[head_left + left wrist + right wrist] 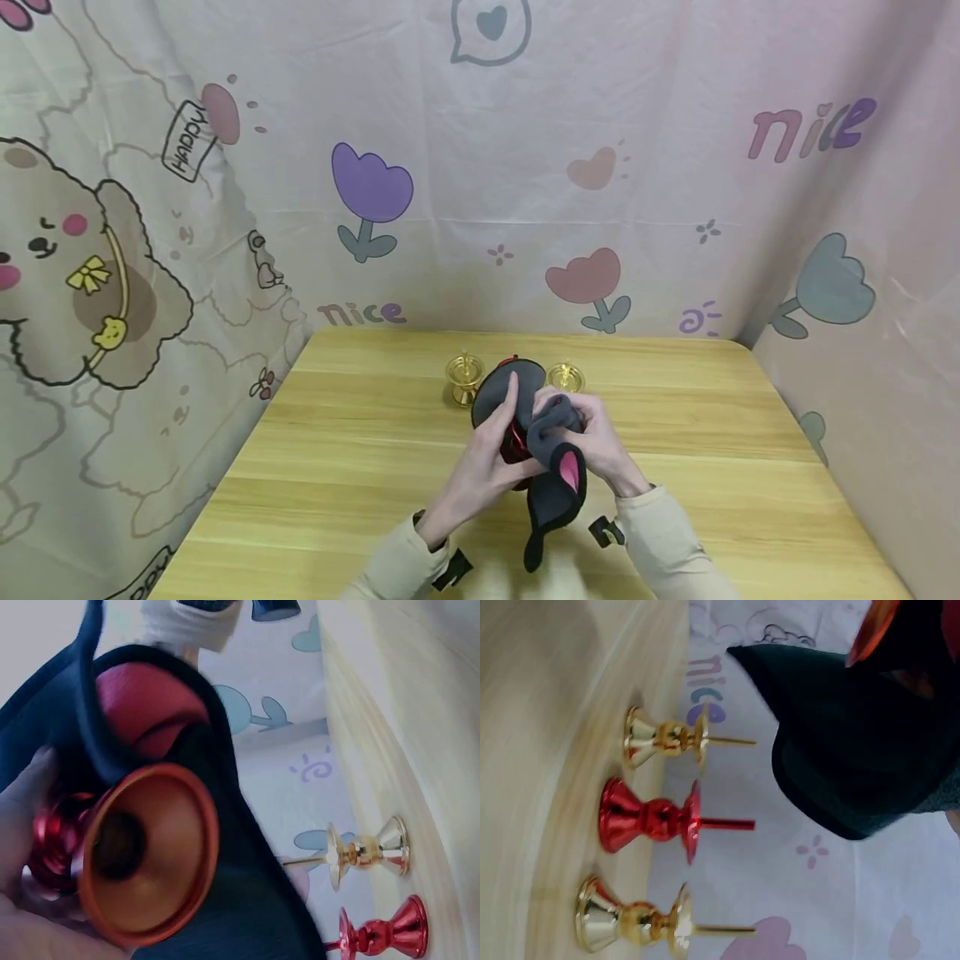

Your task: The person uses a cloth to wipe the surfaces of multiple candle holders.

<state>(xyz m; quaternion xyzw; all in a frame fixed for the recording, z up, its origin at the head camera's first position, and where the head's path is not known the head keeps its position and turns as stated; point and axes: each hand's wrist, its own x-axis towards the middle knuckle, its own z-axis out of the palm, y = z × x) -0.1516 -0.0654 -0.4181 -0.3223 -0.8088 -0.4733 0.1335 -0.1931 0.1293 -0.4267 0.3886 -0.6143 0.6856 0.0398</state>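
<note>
My left hand (483, 458) holds a shiny red candle holder (64, 832), tilted so its hollow orange-toned base (169, 855) shows in the left wrist view. Bunched in my right hand (596, 437) is a dark grey cloth (551, 487) with black edging and a pink patch (150, 705). The cloth wraps about the holder, and part of it stands up beyond my left fingers. In the head view the cloth and fingers hide most of the holder.
Behind the hands stand a gold candle holder (465, 375) on the left, another gold one (566, 377) on the right, and a red one (649, 821) between them, each with an upright spike. They stand on a wooden table (360, 467) before a printed curtain (480, 183).
</note>
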